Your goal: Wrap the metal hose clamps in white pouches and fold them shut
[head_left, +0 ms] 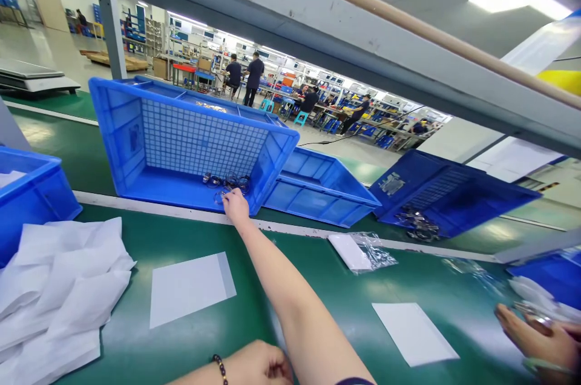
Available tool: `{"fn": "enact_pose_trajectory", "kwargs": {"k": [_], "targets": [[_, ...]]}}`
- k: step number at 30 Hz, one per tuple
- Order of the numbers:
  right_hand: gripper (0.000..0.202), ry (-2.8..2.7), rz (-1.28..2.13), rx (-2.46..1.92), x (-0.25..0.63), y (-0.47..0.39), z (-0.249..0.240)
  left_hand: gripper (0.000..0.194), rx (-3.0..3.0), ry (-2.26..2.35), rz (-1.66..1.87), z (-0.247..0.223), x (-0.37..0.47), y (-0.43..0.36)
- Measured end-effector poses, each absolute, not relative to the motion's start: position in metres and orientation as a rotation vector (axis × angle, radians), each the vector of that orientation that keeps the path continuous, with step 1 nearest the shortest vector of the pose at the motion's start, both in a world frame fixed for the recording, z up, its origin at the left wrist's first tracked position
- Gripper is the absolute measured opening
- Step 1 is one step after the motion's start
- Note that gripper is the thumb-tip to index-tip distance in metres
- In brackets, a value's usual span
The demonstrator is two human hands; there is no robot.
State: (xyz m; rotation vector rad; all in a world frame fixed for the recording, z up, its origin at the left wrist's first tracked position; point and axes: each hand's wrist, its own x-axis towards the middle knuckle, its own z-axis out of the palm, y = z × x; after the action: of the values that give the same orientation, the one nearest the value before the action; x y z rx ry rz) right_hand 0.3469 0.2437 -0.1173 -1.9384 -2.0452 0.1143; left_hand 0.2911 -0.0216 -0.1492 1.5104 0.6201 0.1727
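Observation:
My right hand [236, 206] reaches into the tilted blue bin [204, 188], at its front lip. Its fingers are closed on a thin ring-shaped metal piece [219, 197], mostly hidden by the hand. Several similar shiny metal rings [231, 181] lie just behind it on the bin's lower wall. At the bottom edge, my left hand [265, 364], with a dark beaded bracelet on the wrist, is closed beside my right forearm. Its curled fingers hide whatever they may hold. A white paper sleeve [190, 289] lies flat on the green table between the hands and the paper pile.
White packets [63, 288] are heaped at left beside another blue bin [36, 191]. Rightward are a clear bag with paper [358, 252], a white sheet [413, 333] and a tilted bin [458, 191] with metal pieces. A co-worker's hands [535, 336] hold metal parts. A grey beam [318, 16] crosses above.

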Motion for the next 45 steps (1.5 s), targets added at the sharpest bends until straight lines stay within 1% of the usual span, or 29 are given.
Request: {"fn": "enact_pose_trajectory", "kwargs": {"k": [2,5,8,10,12,16,18,20,22,24,28,30,33,37,41,45], "targets": [[0.025,-2.066,0.167,-1.891,0.333,0.251,-0.117,0.013,1.501,0.566,0.224,-0.148,0.29,-0.021],[0.02,-2.071,0.258,-1.837,0.319,0.255,-0.118,0.008,1.475,0.54,0.326,-0.15,0.289,-0.022],[0.019,-2.034,0.337,-1.76,0.321,0.246,-0.115,0.008,1.399,0.574,0.3,-0.154,0.291,-0.024],[0.018,-1.985,0.392,-1.699,0.331,0.231,-0.11,0.016,1.283,0.613,0.237,-0.157,0.294,-0.025],[0.015,-1.926,0.456,-1.639,0.347,0.207,-0.103,0.027,1.15,0.667,0.283,-0.157,0.296,-0.023],[0.017,-1.816,0.573,-1.527,0.381,0.13,-0.092,0.044,0.855,0.708,0.696,-0.147,0.293,-0.011],[0.016,-1.764,0.62,-1.484,0.394,0.085,-0.094,0.052,0.718,0.657,0.845,-0.139,0.288,-0.004],[0.012,-1.64,0.752,-1.353,0.401,0.043,-0.101,0.055,0.624,0.569,0.943,-0.134,0.285,0.001],[0.009,-1.598,0.817,-1.277,0.405,0.011,-0.112,0.056,0.536,0.543,0.97,-0.13,0.284,0.004],[0.008,-1.628,0.824,-1.225,0.408,-0.009,-0.122,0.052,0.463,0.611,0.961,-0.127,0.285,0.002],[0.009,-1.563,0.979,-1.148,0.415,-0.024,-0.127,0.034,0.472,0.777,1.007,-0.118,0.29,-0.005],[0.01,-1.509,1.042,-1.136,0.419,-0.026,-0.122,0.03,0.493,0.823,1.023,-0.111,0.294,-0.008],[0.012,-1.546,0.942,-1.139,0.428,-0.029,-0.11,0.028,0.481,0.888,1.011,-0.102,0.298,-0.008],[0.015,-1.747,0.644,-1.179,0.444,-0.029,-0.097,0.029,0.528,0.951,1.01,-0.099,0.298,-0.005],[0.02,-2.056,0.426,-1.31,0.455,-0.023,-0.104,0.029,0.669,0.992,1.003,-0.107,0.291,-0.002],[0.021,-2.361,0.386,-1.384,0.458,-0.022,-0.114,0.03,0.852,0.954,0.94,-0.11,0.283,0.001]]}}
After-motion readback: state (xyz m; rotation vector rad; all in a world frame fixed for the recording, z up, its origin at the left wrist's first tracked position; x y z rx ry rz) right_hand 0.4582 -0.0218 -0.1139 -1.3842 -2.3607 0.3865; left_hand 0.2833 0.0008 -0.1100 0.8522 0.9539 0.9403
